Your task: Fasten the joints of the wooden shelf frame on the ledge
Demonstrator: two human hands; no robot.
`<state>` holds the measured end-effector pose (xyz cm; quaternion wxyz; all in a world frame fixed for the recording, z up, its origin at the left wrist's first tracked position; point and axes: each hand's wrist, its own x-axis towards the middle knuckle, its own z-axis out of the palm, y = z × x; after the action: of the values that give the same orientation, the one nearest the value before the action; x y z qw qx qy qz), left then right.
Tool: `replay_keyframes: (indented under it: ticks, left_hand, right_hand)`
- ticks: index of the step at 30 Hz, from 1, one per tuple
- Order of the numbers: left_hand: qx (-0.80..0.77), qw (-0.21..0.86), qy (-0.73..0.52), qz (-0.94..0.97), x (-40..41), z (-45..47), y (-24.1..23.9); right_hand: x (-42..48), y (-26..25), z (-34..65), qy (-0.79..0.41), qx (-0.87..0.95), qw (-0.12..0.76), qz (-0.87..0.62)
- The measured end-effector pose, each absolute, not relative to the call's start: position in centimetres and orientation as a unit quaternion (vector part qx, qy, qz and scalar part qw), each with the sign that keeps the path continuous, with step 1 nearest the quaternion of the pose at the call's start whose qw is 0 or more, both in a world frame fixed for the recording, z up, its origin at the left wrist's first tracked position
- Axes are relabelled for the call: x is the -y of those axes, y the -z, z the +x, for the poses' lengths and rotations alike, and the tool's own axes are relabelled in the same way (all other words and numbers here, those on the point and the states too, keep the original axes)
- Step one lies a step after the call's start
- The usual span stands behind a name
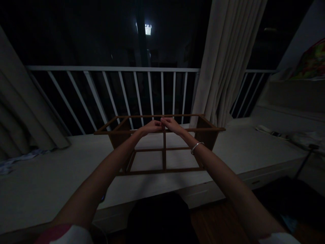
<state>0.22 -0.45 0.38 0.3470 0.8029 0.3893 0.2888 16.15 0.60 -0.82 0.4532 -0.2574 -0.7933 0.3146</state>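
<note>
meeting at the upper middle of the wooden frame (164, 154), the left hand (153, 126) and right hand (172, 124) have fingers curled close together; whether they pinch anything cannot be told. the frame rests on the white ledge (76, 166), with a railing (149, 84) behind it. its lower rails (185, 170) look already joined; what is left does not show.
</note>
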Motion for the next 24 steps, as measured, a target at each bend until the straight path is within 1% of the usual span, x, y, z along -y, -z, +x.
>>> replay_keyframes:
  ticks: [5,12,19,24]
  left_hand:
    - [-0.385,0.340,-0.292,0.807,0.42,0.24,-0.42]
    - [-0.369,0.368,-0.292,0.802,0.43,0.28,-0.48]
    - [-0.340,0.382,-0.298,0.806,0.00,0.32,-0.24]
    - [-0.345,0.363,-0.289,0.816,-0.12,0.19,-0.21]
  right_hand:
    - [-0.55,0.68,16.15,-0.331,0.782,0.454,-0.268]
    - [-0.36,0.52,16.19,-0.320,0.784,0.457,-0.271]
    - [-0.17,0.62,16.37,-0.384,0.765,0.439,-0.274]
    - [-0.28,0.65,16.48,-0.416,0.764,0.422,-0.257]
